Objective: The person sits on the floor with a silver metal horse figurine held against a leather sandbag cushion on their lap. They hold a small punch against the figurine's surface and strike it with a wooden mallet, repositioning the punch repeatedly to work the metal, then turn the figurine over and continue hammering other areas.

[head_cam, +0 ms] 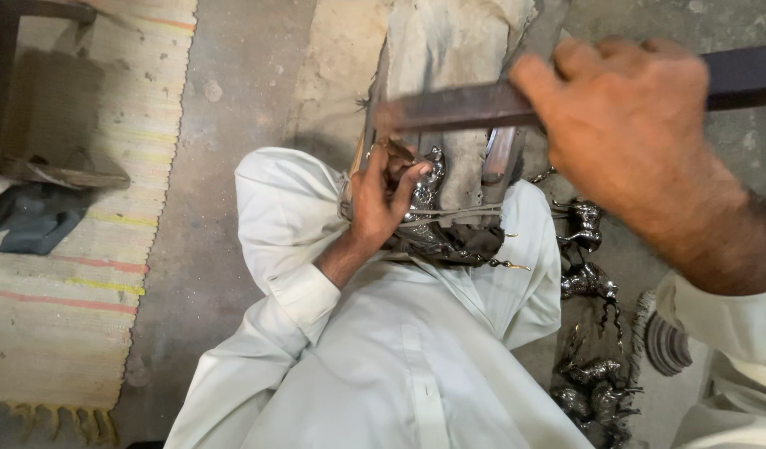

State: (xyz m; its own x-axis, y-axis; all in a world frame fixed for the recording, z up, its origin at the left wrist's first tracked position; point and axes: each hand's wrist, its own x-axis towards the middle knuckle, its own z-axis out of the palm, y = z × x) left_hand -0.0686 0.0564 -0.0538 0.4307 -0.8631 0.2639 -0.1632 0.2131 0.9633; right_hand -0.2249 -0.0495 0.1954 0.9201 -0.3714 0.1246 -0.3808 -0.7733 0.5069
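Observation:
My left hand point(381, 198) grips a small shiny metal animal figurine point(427, 193) and presses it against a stone block point(458, 50) between my knees. My right hand point(628, 125), raised close to the camera and blurred, is closed on a long flat metal file point(458, 106) that reaches left, above the figurine. A dark crumpled cloth point(453, 241) and a loop of string lie under the figurine. White clothing point(391, 349) covers my lap and arms.
Several more shiny metal animal figurines point(589, 283) lie on the grey floor to the right of my knee. A striped woven mat point(75, 249) covers the floor at left, with a dark wooden stool leg point(0, 83) and a dark rag point(34, 218) on it.

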